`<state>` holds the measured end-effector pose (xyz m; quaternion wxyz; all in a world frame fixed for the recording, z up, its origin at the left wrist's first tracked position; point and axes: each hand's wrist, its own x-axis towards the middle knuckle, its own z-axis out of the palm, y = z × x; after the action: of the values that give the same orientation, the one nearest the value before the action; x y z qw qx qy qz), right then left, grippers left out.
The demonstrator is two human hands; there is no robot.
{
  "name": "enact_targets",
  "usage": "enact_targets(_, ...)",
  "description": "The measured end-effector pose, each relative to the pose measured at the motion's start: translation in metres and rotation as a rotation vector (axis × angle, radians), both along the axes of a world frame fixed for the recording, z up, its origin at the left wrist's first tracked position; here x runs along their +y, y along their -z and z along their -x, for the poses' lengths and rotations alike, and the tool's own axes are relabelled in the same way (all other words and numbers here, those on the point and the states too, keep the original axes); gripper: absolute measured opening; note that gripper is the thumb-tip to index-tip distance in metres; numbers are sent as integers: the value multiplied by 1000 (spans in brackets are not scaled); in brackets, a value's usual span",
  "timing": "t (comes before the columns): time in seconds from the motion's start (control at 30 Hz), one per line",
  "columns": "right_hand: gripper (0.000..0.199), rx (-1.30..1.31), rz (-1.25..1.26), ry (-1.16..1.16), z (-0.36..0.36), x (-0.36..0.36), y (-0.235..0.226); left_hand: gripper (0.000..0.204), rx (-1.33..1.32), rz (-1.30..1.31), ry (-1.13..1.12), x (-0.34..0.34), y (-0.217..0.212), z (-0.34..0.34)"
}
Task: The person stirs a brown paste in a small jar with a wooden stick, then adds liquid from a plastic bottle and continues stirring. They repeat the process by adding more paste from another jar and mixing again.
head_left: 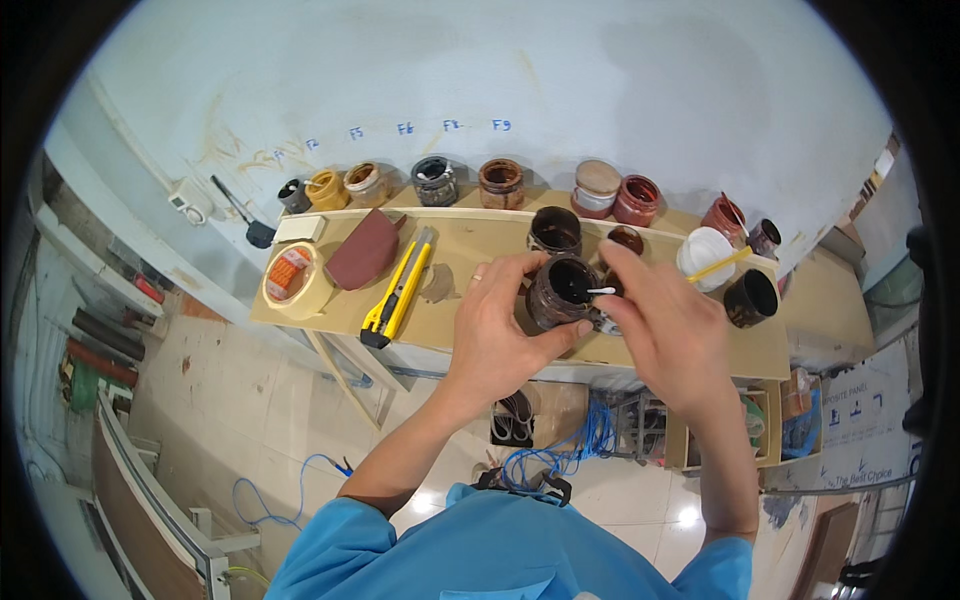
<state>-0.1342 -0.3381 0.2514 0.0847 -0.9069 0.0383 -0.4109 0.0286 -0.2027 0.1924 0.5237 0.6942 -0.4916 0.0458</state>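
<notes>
My left hand [495, 325] is wrapped round a dark, paint-stained jar [545, 308], tilted so its open mouth and black inside show. In my right hand [675, 325], a cotton swab [601, 291] is pinched between thumb and fingers, its white end at the jar's mouth. Just behind stands another open dark jar [556, 232]. A smaller jar with reddish-brown contents [626, 240] is partly hidden by my right fingers. Left of my left hand lie a yellow utility knife [400, 290], a dark red piece of sandpaper [365, 250] and a roll of masking tape [318, 290].
Several paint jars, one a black-stained jar [435, 182], line the back ledge by the wall. Right of my hands are a white round container [706, 255], a yellow stick [722, 264] and a black cup [750, 298]. A blue hose [560, 450] lies below the bench.
</notes>
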Motion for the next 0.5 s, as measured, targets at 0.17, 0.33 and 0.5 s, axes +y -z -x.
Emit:
enact_targets(0.17, 32, -70, -218, 84, 39, 7, 17, 69, 70, -35, -145, 18, 1, -24)
enact_targets(0.33, 56, 5, -456, 329, 38, 3, 59, 67, -11, -115, -343, 21, 2, -48)
enact_targets(0.5, 81, 28, -416, 357, 17, -7, 76, 68, -109, -222, -482, 10, 2, -53)
